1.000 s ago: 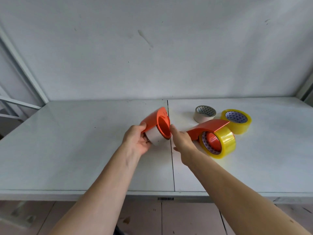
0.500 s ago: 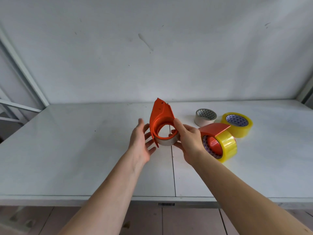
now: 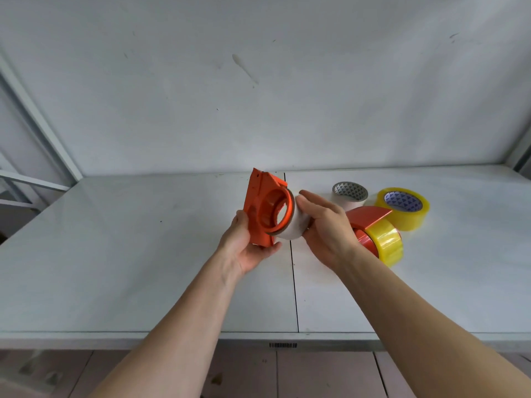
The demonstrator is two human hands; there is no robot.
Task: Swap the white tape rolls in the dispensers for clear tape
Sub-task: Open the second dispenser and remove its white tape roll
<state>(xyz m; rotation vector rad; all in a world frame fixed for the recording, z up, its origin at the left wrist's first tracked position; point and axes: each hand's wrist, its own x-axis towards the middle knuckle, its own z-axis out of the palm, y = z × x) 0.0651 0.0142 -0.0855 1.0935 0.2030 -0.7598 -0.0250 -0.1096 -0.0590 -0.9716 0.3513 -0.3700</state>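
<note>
I hold an orange tape dispenser (image 3: 260, 206) upright above the table's middle seam, my left hand (image 3: 246, 245) gripping its lower body. My right hand (image 3: 324, 225) is wrapped around the white tape roll (image 3: 293, 228), which sits partly off the dispenser's hub toward the right. Behind my right hand a second orange dispenser (image 3: 369, 218) lies on the table with a yellowish clear tape roll (image 3: 386, 244) in it. A loose clear tape roll (image 3: 403, 209) and a loose white roll (image 3: 349, 193) lie flat further back.
The white table (image 3: 143, 254) runs to a wall at the back, with a metal frame post (image 3: 37, 119) at the left. The table's front edge is close to me, with tiled floor (image 3: 316, 374) below.
The dispenser went from my right hand's grip into my left hand. My right hand shifted onto the white roll, which now sticks out sideways from the hub.
</note>
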